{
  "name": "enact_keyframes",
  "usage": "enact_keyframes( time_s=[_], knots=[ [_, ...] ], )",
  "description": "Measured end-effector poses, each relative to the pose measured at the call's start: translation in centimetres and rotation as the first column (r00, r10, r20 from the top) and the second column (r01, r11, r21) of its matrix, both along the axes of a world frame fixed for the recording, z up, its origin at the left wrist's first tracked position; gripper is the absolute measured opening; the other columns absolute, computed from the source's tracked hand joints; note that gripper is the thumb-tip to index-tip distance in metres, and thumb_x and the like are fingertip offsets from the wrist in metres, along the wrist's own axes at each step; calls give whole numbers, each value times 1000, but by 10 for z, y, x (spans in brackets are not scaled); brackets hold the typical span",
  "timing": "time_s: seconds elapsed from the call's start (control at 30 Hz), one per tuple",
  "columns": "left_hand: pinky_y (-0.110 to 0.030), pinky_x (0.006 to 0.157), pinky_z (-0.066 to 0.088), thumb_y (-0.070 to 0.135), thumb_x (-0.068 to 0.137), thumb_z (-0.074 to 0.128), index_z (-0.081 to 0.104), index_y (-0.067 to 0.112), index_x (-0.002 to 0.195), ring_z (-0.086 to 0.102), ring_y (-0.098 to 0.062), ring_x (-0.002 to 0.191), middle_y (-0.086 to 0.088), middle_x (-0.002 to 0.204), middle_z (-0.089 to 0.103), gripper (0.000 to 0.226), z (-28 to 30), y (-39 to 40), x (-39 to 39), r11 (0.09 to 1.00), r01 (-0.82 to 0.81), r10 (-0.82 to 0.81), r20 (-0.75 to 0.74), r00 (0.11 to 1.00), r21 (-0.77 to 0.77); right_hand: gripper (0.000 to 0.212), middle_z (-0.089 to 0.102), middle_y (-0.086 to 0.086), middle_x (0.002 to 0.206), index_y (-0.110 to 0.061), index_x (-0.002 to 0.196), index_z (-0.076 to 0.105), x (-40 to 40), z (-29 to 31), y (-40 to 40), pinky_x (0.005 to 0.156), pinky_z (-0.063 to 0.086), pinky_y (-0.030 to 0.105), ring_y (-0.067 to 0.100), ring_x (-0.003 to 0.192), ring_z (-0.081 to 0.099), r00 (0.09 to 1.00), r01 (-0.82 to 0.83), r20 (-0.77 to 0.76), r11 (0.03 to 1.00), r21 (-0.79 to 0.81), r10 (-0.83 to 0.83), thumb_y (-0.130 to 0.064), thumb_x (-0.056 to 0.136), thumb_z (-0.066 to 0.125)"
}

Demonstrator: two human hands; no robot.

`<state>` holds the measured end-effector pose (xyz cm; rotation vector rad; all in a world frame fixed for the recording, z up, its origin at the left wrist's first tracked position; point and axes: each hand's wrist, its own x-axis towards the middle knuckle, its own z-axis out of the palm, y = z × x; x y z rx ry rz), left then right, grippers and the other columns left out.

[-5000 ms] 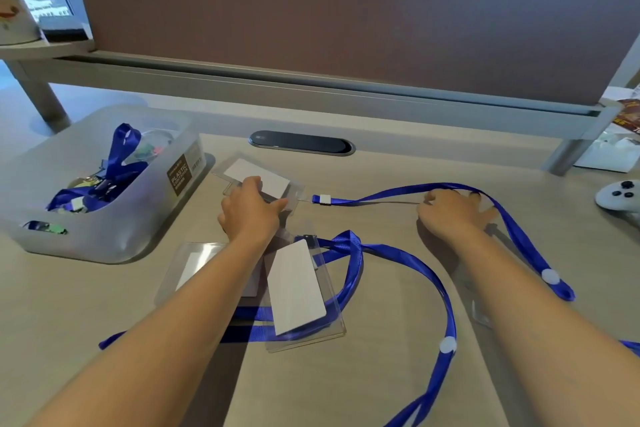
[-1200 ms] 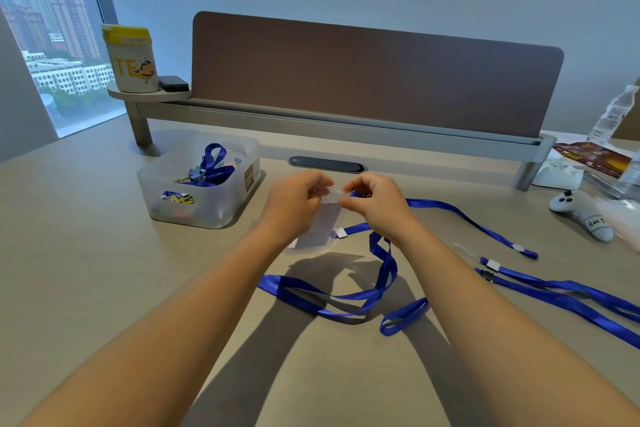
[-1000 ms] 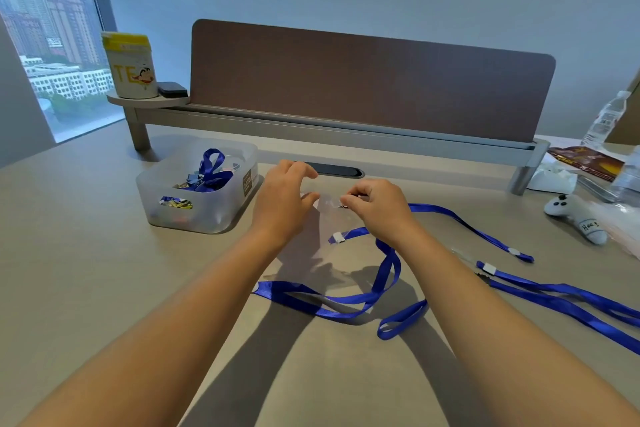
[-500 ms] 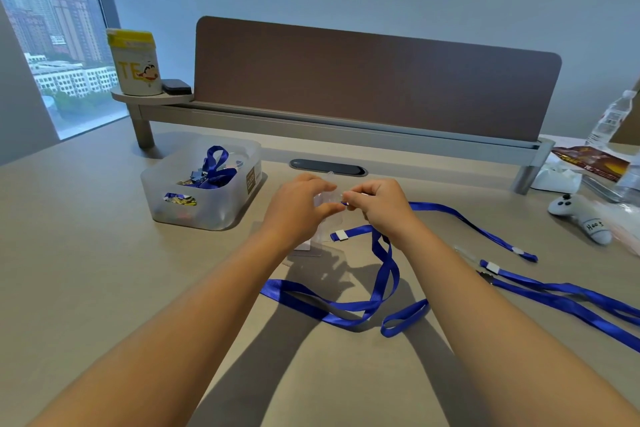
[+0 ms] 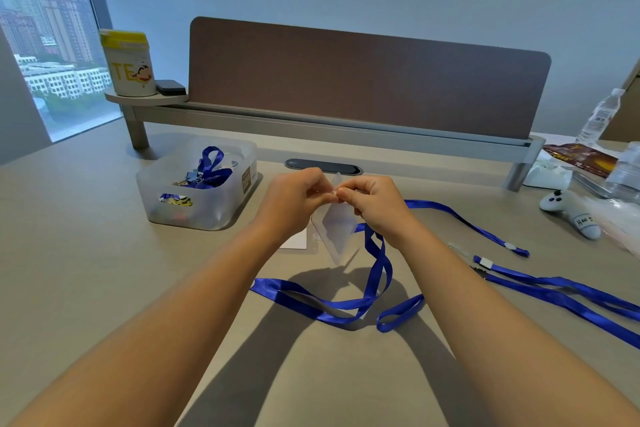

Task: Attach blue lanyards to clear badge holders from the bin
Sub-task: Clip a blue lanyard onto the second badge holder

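Left hand (image 5: 294, 198) and right hand (image 5: 372, 199) both pinch the clear plastic badge holder (image 5: 335, 230) above the tabletop (image 5: 86, 270); blue fabric lanyard (image 5: 346, 302) dangles below, translucent plastic bin (image 5: 197, 189) just left.

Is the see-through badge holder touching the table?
Apart. The head view shows the badge holder held up by both hands, hanging above the table.

Badge holder (image 5: 335, 229): clear plastic sleeve, held up off the surface (image 5: 86, 253) at its top edge, hanging tilted with one corner down.
Blue lanyard (image 5: 375, 274): drops from beside the holder's top, then loops flat across the surface below it.
Spare lanyards (image 5: 554, 291): blue, lying stretched out to the right.
Bin (image 5: 199, 184): translucent tub at left, with blue lanyards (image 5: 211, 168) bunched inside.
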<state>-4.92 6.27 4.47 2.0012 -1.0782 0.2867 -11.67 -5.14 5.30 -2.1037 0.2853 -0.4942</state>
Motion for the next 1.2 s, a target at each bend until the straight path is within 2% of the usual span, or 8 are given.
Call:
enact_keyframes(
  time_s=[0.27, 0.4, 0.5, 0.57, 0.67, 0.87, 1.03, 1.2],
  knots=[
    [-34, 73, 52, 15, 82, 56, 62, -1, 87, 63, -28, 80, -21, 90, 68, 18, 1, 3, -12, 996, 34, -42, -91, 995, -79, 25, 57, 4, 88, 1, 103, 66, -10, 0, 9, 61, 40, 11, 4, 67, 48, 997, 22, 71, 998, -55, -18, -13, 91, 49],
    [-7, 59, 48, 12, 85, 52, 60, -1, 87, 59, -13, 70, -19, 87, 66, 16, 2, 3, -16, 988, 33, -56, -144, 988, -152, 25, 56, 3, 88, 2, 105, 64, -18, -1, 14, 62, 40, 10, 3, 66, 47, 994, 41, 108, 998, -48, -36, -13, 91, 48],
    [-1, 56, 44, 12, 86, 50, 59, -1, 88, 57, -7, 67, -12, 83, 63, 15, 8, 3, -22, 983, 49, -78, -164, 983, -176, 26, 57, 4, 88, 2, 104, 64, -24, -1, 17, 63, 41, 12, 4, 68, 48, 984, 75, 161, 997, -22, -71, -14, 91, 50],
    [-7, 60, 49, 13, 86, 50, 58, 1, 89, 58, -8, 69, -10, 84, 61, 15, 12, 4, -27, 981, 65, -98, -179, 979, -180, 26, 59, 4, 84, 3, 103, 65, -29, 0, 18, 62, 43, 13, 5, 67, 49, 981, 92, 167, 996, 20, -94, -15, 91, 49],
    [-33, 80, 53, 21, 84, 54, 56, 7, 98, 61, -23, 90, -14, 101, 64, 20, 10, 5, -34, 985, 92, -124, -226, 966, -145, 26, 57, 0, 70, 4, 101, 64, -39, 3, 17, 60, 44, 15, 7, 61, 49, 986, 96, 123, 986, 133, -113, -14, 92, 48],
    [-43, 89, 48, 11, 80, 59, 35, 16, 127, 52, -27, 112, -12, 131, 49, 53, 10, 2, -48, 990, 73, -104, -272, 957, -121, 16, 57, 1, 67, -7, 83, 59, -50, 19, 10, 58, 47, 19, 11, 57, 51, 990, 103, 47, 907, 409, -134, -14, 92, 48],
    [-34, 73, 48, 16, 86, 51, 55, 8, 104, 57, -28, 96, -16, 106, 62, 21, -2, -5, -38, 994, -22, 3, -176, 984, -111, 23, 54, 3, 60, -12, 73, 58, -45, 20, 0, 40, 43, 13, 5, 35, 45, 995, 58, 43, 846, 530, -95, -14, 93, 47],
    [-25, 69, 47, 13, 85, 53, 60, 6, 105, 59, -24, 86, -17, 101, 68, 23, -7, -20, -14, 953, -125, 121, -34, 992, -276, 25, 43, 2, 53, -11, 68, 59, -21, 16, -18, 37, 31, 14, 5, 36, 32, 994, 106, -22, 886, 452, -108, -15, 91, 50]
  ],
)
